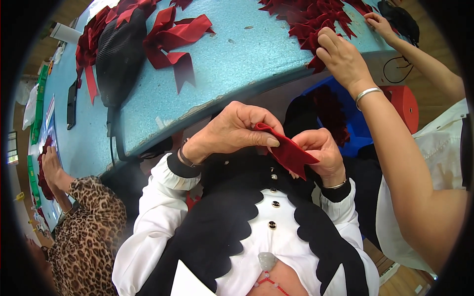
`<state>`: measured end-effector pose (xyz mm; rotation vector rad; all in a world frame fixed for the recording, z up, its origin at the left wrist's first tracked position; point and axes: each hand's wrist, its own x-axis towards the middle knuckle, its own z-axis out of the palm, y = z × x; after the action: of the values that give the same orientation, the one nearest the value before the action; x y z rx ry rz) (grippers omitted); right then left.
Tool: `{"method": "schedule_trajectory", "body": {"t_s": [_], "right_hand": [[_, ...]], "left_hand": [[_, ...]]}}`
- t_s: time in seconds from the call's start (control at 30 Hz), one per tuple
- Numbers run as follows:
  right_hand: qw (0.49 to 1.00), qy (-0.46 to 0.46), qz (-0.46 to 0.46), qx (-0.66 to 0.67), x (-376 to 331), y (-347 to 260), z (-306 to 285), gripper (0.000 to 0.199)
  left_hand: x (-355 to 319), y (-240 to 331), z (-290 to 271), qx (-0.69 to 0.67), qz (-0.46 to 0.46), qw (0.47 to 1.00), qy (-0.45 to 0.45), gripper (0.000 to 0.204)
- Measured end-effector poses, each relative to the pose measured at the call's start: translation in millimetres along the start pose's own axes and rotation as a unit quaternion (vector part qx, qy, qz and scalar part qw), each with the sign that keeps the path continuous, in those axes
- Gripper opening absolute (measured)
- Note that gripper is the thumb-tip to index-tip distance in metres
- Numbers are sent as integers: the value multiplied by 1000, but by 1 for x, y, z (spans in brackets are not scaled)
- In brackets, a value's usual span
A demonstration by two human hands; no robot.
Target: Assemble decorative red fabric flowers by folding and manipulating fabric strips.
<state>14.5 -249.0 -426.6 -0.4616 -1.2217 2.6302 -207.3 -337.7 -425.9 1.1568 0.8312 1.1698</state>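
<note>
A folded piece of dark red velvet ribbon [292, 154] is held in front of my chest, just off the table's near edge. My left hand [239, 129] pinches its looped upper end between thumb and fingers. At the lower, notched end, my right hand [320, 152] is closed on the ribbon, its fingertips partly hidden behind the fabric. Beyond my hands, a loose red ribbon bow [168, 42] with notched tails lies on the light blue table [222, 69].
Red bows [316, 22] are heaped at the far right, where a co-worker's hand [343, 56] reaches in. A black textured object [121, 61] and a phone [72, 104] lie on the left. Below the table's right edge is a blue bin [359, 129]. Another person's leopard-print sleeve [98, 207] is at left.
</note>
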Motion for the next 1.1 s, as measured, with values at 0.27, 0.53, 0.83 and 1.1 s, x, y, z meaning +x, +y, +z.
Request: {"method": "schedule_trajectory", "body": {"t_s": [0.27,0.53,0.83,1.1], "right_hand": [[967,145,-21,-209,17,0,18,14],[810,214,-210,-503,21,2,41,20],[622,161,-404,-651,22,8,26,33],[618,153,-391,-665,18,6,13,33]], "left_hand": [[-10,13,-8,78,-55,995,23,17],[-18,1,-7,4,-91,993,73,23],[-7,-15,6,-47,-67,990,118,23],[9,-12,9,-51,-118,982,139,23]]}}
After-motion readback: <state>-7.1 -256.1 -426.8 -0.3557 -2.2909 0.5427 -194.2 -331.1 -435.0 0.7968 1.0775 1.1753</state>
